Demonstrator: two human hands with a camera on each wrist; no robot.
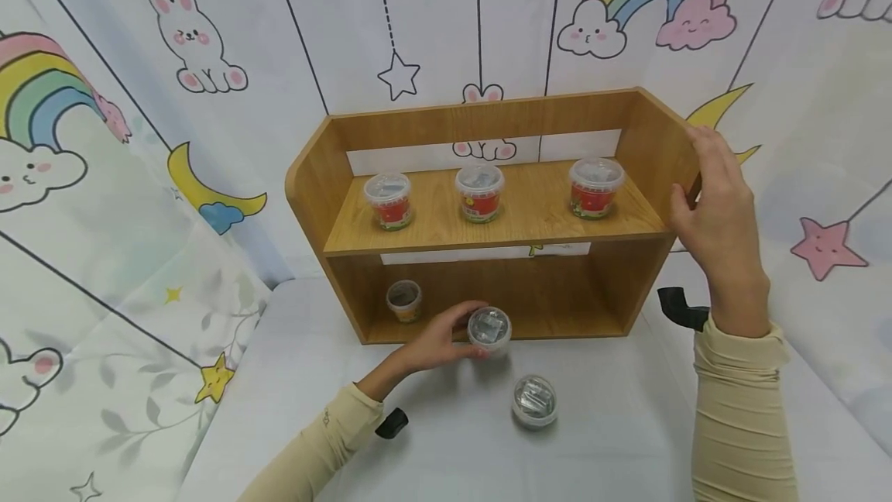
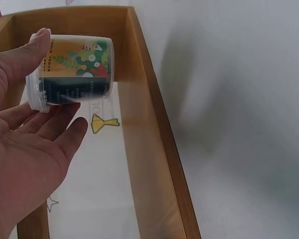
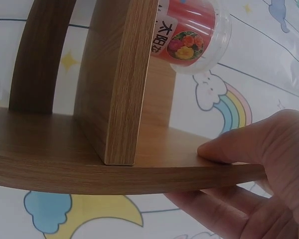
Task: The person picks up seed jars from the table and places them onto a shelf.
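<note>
Thumb and fingers of my left hand (image 1: 442, 339) grip a small clear-lidded plastic tub (image 1: 490, 329), at the front of the lower shelf. In the left wrist view that tub (image 2: 77, 69) has an orange and dark green label with plant drawings. My right hand (image 1: 721, 211) grips the right side panel of a wooden two-tier shelf (image 1: 481, 103); in the right wrist view its thumb lies on the inner face and the fingers pass behind the side panel (image 3: 184, 177). Another lidded tub (image 1: 535, 401) stands on the white table in front of the shelf.
On the upper tier stand three red-labelled tubs: a left one (image 1: 389, 211), a middle one (image 1: 481, 204) and a right one (image 1: 592, 200). A smaller cup (image 1: 404, 300) sits at the left of the lower tier. Behind hangs a cartoon-printed curtain (image 1: 279, 45).
</note>
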